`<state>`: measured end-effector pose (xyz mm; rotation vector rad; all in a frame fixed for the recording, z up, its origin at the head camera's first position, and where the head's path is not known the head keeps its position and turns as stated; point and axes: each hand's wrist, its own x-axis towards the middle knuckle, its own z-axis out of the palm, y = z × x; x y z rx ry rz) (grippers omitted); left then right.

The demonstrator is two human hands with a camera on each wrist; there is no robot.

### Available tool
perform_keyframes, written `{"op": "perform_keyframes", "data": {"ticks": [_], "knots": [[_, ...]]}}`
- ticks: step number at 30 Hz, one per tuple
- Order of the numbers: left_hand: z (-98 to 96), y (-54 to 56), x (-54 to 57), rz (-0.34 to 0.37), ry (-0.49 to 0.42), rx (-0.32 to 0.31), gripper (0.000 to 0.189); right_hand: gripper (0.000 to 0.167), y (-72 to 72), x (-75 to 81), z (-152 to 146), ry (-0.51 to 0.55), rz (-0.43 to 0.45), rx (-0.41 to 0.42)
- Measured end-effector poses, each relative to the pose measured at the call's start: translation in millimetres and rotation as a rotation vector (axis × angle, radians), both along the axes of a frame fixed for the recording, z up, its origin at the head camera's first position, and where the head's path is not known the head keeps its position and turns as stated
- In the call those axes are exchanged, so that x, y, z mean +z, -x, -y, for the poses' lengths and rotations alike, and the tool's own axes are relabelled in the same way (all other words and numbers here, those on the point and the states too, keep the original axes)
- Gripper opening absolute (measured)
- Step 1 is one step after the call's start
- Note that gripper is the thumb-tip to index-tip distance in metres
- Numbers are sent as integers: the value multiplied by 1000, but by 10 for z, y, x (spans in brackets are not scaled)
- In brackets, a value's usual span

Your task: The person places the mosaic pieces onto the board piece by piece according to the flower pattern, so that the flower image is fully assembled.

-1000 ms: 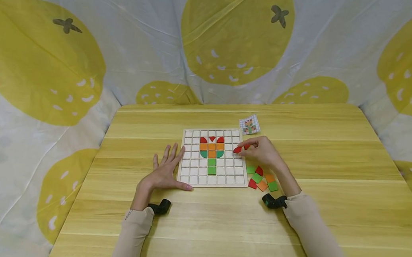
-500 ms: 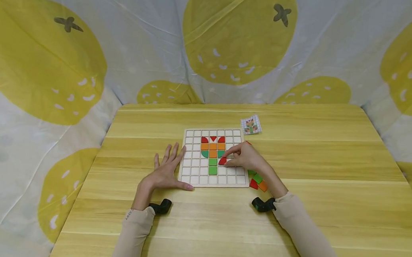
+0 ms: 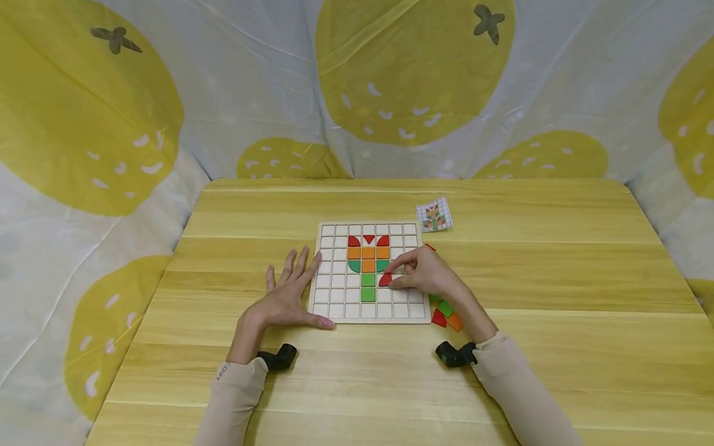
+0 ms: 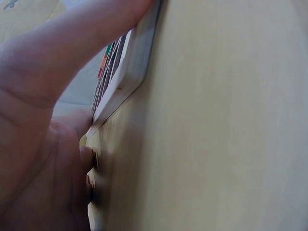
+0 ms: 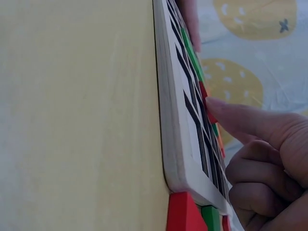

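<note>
Right hand (image 3: pixel 430 270) has a red tile (image 3: pixel 385 280) pinched in its grip, board (image 3: pixel 400 311) just below; left hand (image 3: pixel 285 303) spread wide at the edge. Sloppy release might nudge the green tile (image 3: pixel 368 280) beside the grip imo.

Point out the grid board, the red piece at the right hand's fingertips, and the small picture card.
Grid board (image 3: pixel 337 295): head view, on a bare white square, lower left.
Red piece (image 3: pixel 385 280): head view, on its exposed top face.
Picture card (image 3: pixel 435 215): head view, middle of its printed side.
</note>
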<state>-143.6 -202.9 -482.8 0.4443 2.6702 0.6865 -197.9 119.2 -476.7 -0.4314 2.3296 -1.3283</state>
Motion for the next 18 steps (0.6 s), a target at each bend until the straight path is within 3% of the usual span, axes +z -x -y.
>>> {"op": "perform_keyframes", "data": {"ticks": [18], "knots": [[-1, 16, -14, -7, 14, -7, 141, 19, 1, -47, 13, 12, -3, -16]]}}
